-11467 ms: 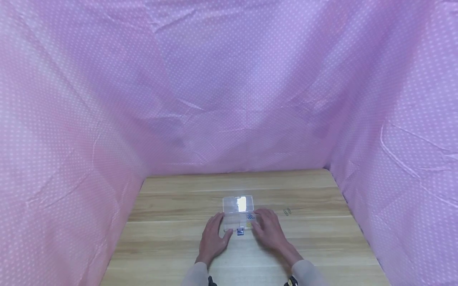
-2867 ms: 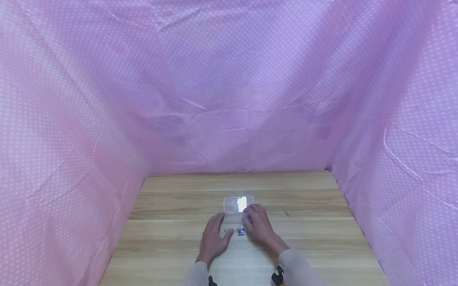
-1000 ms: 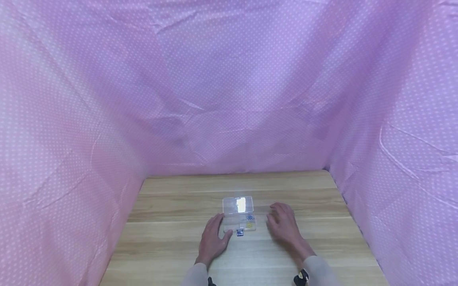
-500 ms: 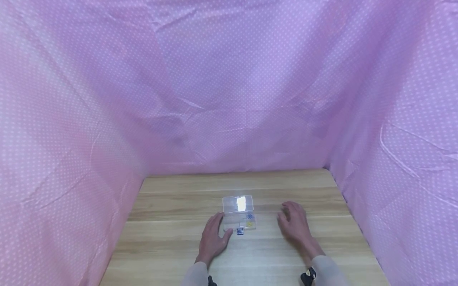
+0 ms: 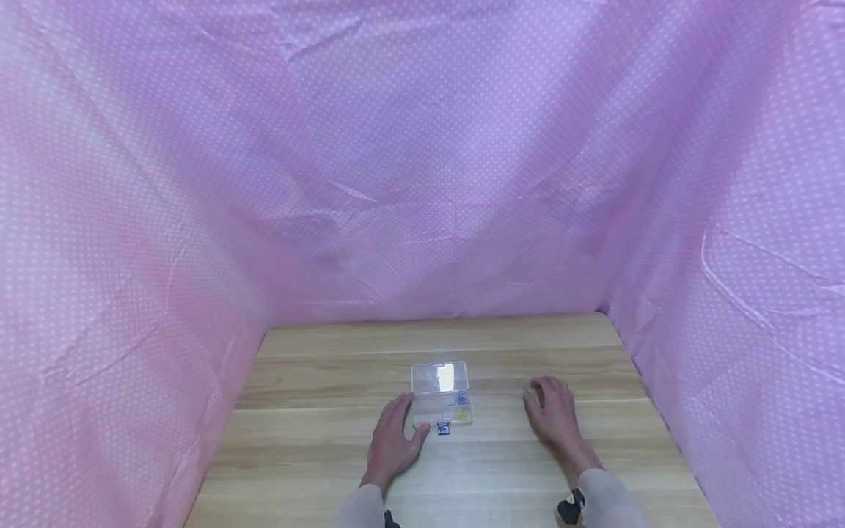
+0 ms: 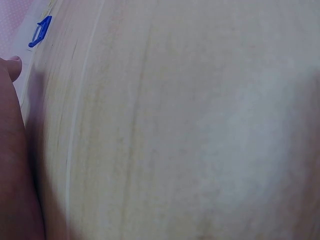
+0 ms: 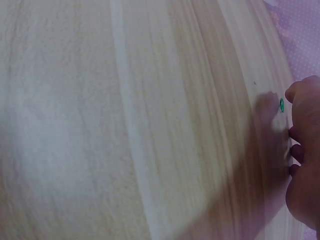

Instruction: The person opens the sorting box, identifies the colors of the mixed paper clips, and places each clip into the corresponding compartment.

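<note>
A clear plastic box (image 5: 428, 408) lies on the table with its lid (image 5: 425, 378) tipped back. Blue paper clips (image 5: 462, 400) and yellow ones (image 5: 461, 415) fill separate compartments on its right side. A blue latch (image 5: 444, 429) shows at the front edge, also in the left wrist view. My left hand (image 5: 392, 444) rests against the box's left end, fingers extended, thumb at the front edge. Well to the right of the box, my right hand (image 5: 553, 414) is low over the table, thumb and forefinger apart. Just beside its fingertips lies a green paper clip (image 7: 282, 105).
The wood-grain table (image 5: 330, 411) has a rounded far corner at the right. Pink dotted cloth (image 5: 429, 220) hangs behind it and on both sides. Dark wrist devices (image 5: 571, 506) sit at the cuffs.
One of two green clips left the table spot between the first two frames, and my right hand went over the box. It has since moved right to the remaining clip. My left hand stayed.
</note>
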### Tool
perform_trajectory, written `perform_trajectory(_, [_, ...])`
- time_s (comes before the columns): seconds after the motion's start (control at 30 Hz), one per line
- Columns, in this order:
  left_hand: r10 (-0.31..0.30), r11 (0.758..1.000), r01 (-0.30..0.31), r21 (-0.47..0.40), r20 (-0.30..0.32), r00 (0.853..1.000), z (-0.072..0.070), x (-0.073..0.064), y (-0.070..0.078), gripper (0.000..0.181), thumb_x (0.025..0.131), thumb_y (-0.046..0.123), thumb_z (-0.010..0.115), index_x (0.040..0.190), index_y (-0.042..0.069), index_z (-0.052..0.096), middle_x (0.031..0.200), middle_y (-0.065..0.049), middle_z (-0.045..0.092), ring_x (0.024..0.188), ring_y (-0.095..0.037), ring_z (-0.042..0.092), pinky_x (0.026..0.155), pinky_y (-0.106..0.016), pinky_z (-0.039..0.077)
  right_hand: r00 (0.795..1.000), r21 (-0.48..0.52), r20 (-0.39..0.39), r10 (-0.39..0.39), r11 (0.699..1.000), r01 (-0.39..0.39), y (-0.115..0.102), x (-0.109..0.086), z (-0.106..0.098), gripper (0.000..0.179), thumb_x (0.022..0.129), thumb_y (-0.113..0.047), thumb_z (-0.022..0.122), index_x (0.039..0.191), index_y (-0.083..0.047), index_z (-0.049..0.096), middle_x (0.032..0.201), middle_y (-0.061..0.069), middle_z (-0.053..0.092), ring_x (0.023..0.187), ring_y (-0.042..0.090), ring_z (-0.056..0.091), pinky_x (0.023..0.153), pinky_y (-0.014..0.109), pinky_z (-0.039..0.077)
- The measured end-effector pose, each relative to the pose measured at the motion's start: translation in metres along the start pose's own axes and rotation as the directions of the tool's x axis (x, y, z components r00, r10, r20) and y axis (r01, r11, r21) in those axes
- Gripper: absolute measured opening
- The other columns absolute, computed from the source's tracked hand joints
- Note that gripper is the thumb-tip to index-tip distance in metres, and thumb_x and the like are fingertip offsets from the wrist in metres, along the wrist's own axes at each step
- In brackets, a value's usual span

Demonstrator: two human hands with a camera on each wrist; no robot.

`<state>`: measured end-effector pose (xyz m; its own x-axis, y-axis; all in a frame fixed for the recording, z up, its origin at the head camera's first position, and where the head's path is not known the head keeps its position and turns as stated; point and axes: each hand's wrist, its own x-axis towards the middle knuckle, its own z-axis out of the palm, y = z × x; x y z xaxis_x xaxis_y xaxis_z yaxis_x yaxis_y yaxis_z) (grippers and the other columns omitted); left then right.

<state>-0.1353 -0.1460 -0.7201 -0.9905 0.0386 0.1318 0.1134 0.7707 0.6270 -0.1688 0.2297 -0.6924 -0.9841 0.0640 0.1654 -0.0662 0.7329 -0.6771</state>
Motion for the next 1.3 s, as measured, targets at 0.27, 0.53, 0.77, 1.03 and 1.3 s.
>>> perform_trajectory(0.27, [0.032,0.999,-0.031,0.03,-0.046,0.998,0.001,-0.003,0.0,0.075,0.1,0.051,0.08,0.163,0.017,0.059,0.167,-0.011,0.063,0.158,-0.041,0.056,0.134,-0.063,0.047,0.998,-0.032,-0.041,-0.038,0.999,0.037,0.004,0.002,0.005,0.033,0.103,-0.014,0.079,0.129,0.006,0.074,0.136,0.029,0.068,0.133,0.05,0.057,0.118,0.07,0.042])
perform_trajectory(0.53, [0.004,1.0,-0.004,0.02,-0.019,1.0,0.001,-0.004,0.002,0.076,0.101,0.054,0.077,0.165,0.019,0.057,0.171,-0.012,0.059,0.161,-0.042,0.053,0.136,-0.063,0.044,0.999,-0.039,-0.026,-0.029,0.999,0.028,0.008,0.004,0.007,0.026,0.106,-0.013,0.077,0.126,0.004,0.077,0.135,0.027,0.067,0.132,0.048,0.057,0.118,0.07,0.042])
perform_trajectory(0.77, [-0.005,1.0,0.005,0.025,-0.015,1.0,0.002,-0.003,0.001,0.077,0.1,0.054,0.079,0.166,0.021,0.056,0.171,-0.01,0.059,0.162,-0.041,0.052,0.136,-0.063,0.045,0.995,-0.008,-0.091,-0.052,0.999,0.052,0.007,0.004,0.008,0.015,0.103,-0.006,0.079,0.116,0.001,0.082,0.127,0.025,0.071,0.125,0.047,0.059,0.112,0.069,0.044])
perform_trajectory(1.03, [-0.011,1.0,0.011,0.022,-0.004,1.0,0.002,-0.002,0.0,0.075,0.102,0.054,0.077,0.166,0.022,0.055,0.172,-0.008,0.058,0.163,-0.039,0.051,0.138,-0.061,0.043,0.997,-0.007,-0.072,-0.026,1.0,0.025,0.012,0.007,0.011,0.01,0.104,-0.007,0.078,0.11,-0.003,0.083,0.122,0.021,0.072,0.122,0.045,0.059,0.108,0.064,0.044])
perform_trajectory(1.3, [0.029,0.998,-0.027,0.05,-0.028,0.999,0.002,-0.003,-0.001,0.076,0.1,0.053,0.08,0.164,0.018,0.058,0.168,-0.011,0.062,0.159,-0.04,0.055,0.134,-0.062,0.047,0.997,-0.015,-0.078,-0.023,1.0,0.022,0.009,0.007,0.011,0.006,0.101,-0.004,0.078,0.106,-0.002,0.082,0.116,0.02,0.074,0.116,0.042,0.061,0.103,0.06,0.044])
